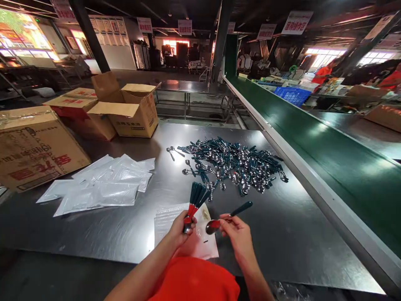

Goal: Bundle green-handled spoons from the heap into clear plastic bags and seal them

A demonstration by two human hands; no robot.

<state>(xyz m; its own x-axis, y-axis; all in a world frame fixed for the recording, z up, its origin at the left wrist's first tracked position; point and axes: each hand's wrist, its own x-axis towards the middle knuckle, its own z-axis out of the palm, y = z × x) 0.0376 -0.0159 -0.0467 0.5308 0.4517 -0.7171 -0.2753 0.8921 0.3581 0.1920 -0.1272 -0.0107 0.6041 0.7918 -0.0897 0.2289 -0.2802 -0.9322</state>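
Observation:
My left hand [181, 228] is closed around a bunch of spoons [197, 195], their dark green handles fanned upward and the bowls down in my palm. In my right hand [237, 234], thumb and fingers pinch a single spoon [241, 208] near its neck, its bowl turned left toward the bunch and its green handle pointing up to the right. Under both hands lies a white padded mailer [169, 217] on the metal table. Beyond them spreads a large heap of spoons [232, 161] with dark green handles and shiny bowls.
Several white padded mailers [103, 190] lie in a pile at the left. Behind them stand an open cardboard box [138, 117] and closed cartons [37, 146]. A green conveyor belt [313, 146] runs along the table's right side. A blue crate [291, 95] sits beyond it.

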